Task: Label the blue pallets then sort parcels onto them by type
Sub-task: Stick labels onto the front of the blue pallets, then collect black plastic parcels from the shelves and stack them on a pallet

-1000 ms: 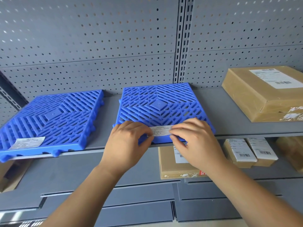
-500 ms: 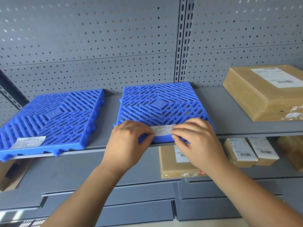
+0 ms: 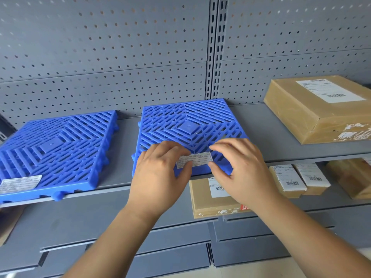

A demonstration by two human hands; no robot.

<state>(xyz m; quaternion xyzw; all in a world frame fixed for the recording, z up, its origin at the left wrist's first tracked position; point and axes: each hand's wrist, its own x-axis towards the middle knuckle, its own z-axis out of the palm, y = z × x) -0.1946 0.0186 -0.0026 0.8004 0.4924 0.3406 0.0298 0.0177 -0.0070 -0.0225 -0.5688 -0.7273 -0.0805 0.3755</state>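
Note:
Two blue slatted pallets lie on the upper shelf. The left pallet (image 3: pixel 56 149) carries a white label (image 3: pixel 20 183) at its front left corner. On the front edge of the middle pallet (image 3: pixel 188 125) lies a second white label (image 3: pixel 197 160). My left hand (image 3: pixel 158 177) pinches that label's left end between thumb and fingers. My right hand (image 3: pixel 241 169) has its thumb and arched fingertips at the label's right end. A large brown parcel (image 3: pixel 321 113) with a shipping label sits on the same shelf to the right.
A grey pegboard wall (image 3: pixel 120 57) backs the shelf. Below, a lower shelf holds a flat brown parcel (image 3: pixel 212 201), two small labelled parcels (image 3: pixel 287 181) (image 3: pixel 311 177) and another brown parcel (image 3: pixel 349 177). A cardboard piece (image 3: pixel 8 223) shows at the far left.
My right hand's fingers have lifted and arched, uncovering more of the label. My left hand stays at the label's left end. The pallets have not moved.

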